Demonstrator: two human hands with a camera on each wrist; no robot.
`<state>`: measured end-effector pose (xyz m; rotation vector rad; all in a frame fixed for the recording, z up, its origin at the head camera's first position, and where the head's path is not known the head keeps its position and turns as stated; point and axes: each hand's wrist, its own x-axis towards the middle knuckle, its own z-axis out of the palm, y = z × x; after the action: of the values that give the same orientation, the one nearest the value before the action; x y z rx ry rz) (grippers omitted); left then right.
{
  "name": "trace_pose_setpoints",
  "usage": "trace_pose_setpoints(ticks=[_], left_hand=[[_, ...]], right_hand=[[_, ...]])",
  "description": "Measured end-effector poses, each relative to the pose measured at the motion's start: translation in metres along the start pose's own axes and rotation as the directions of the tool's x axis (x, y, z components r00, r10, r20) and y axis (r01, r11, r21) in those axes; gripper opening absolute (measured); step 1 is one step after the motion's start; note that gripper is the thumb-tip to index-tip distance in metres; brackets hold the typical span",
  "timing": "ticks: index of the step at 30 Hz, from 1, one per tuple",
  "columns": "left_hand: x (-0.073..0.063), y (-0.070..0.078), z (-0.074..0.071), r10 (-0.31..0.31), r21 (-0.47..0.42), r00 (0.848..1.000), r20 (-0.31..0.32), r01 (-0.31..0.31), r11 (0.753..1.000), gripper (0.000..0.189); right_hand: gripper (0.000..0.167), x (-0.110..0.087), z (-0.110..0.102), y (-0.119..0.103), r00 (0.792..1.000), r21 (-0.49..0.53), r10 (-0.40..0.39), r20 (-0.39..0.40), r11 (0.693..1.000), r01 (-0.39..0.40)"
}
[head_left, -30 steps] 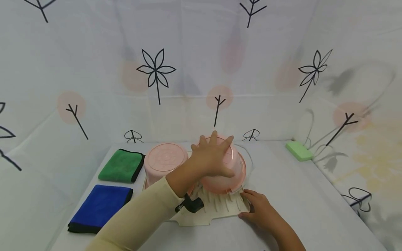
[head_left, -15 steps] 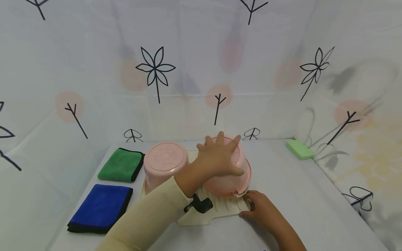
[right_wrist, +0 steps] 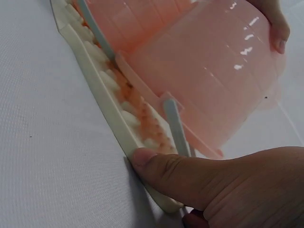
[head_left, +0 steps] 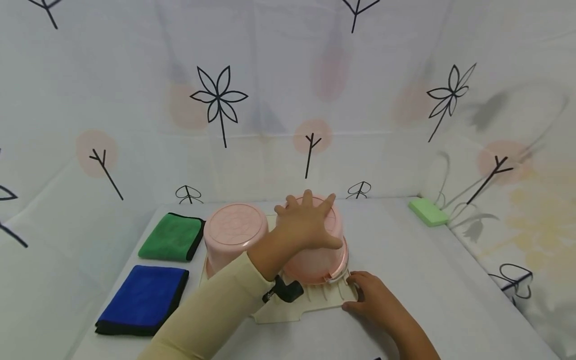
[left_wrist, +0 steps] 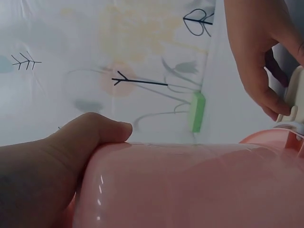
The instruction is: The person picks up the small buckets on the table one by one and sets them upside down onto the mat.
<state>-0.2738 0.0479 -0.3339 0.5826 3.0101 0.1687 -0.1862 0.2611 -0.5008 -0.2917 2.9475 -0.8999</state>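
Two pink buckets stand upside down, side by side, on a cream ridged draining board. My left hand grips the base of the right bucket from above, fingers spread over it and the thumb on its side. The left forearm crosses in front of the left bucket. In the right wrist view, the right bucket's rim and grey handle rest on the ridges. My right hand pinches the board's near right corner, with the thumb on its edge.
A folded green cloth and a folded blue cloth lie to the left on the white table. At the back right sits a light green block. Patterned white fabric hangs behind and at the sides.
The right bucket, under my left hand, shifted right and toward me, then back left. My right hand has kept its grip on the draining board's corner.
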Motion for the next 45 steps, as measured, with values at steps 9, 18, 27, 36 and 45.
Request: trace_pose_setpoints(ticks=[9, 18, 27, 36, 45], left_hand=[[0.01, -0.002, 0.013, 0.026, -0.013, 1.0, -0.007, -0.027, 1.0, 0.107], [0.023, 0.009, 0.022, 0.054, 0.0, 0.998, -0.009, -0.054, 0.999, 0.105], [0.028, 0.015, 0.024, 0.034, 0.027, 0.999, -0.021, -0.033, 0.999, 0.102], [0.036, 0.014, 0.022, 0.034, 0.023, 0.999, 0.002, -0.034, 0.999, 0.095], [0.04, 0.012, 0.021, 0.064, 0.03, 0.998, 0.002, -0.064, 0.998, 0.095]], right_hand=[[0.054, 0.001, 0.001, 0.0, 1.0, 0.002, 0.01, 0.016, 1.0, -0.01], [0.056, 0.001, 0.0, 0.001, 1.0, 0.013, 0.015, 0.016, 1.0, -0.015], [0.058, 0.001, 0.001, 0.004, 1.0, 0.011, 0.011, 0.018, 1.0, -0.011], [0.058, 0.001, 0.001, 0.002, 1.0, 0.007, 0.02, 0.017, 1.0, -0.02], [0.058, 0.0, -0.001, -0.001, 0.999, -0.004, 0.021, 0.033, 1.0, -0.021]])
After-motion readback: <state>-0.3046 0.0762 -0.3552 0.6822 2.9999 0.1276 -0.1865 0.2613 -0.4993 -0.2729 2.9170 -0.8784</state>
